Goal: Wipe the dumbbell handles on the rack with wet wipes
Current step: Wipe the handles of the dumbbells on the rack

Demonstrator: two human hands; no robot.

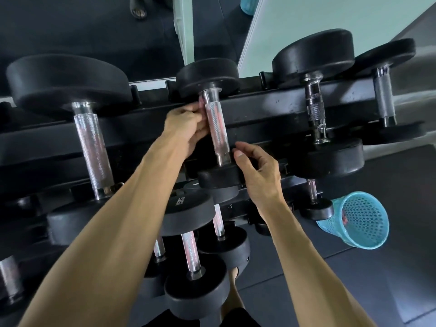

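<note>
Fingers of the left hand point(186, 128) curl against the left side of the knurled handle point(217, 128) of the middle dumbbell point(207, 76) on the top rail of the rack point(264, 109). They look closed on the bar, though no wet wipe shows between them, so I cannot tell whether one is pressed there. The right hand point(257, 171) hovers loose and half-open just beside the handle's near end, over the dumbbell's near head point(219, 179), holding nothing; probably it is there to steady the weight. The dumbbell lies across the rail, so the whole bar is within reach. Neighbouring dumbbells sit toward the rail's left and right ends, more on the lower tier. A blue mesh basket point(356, 220) lies tipped on the floor off the rack's right end, likely for spent wipes.
</note>
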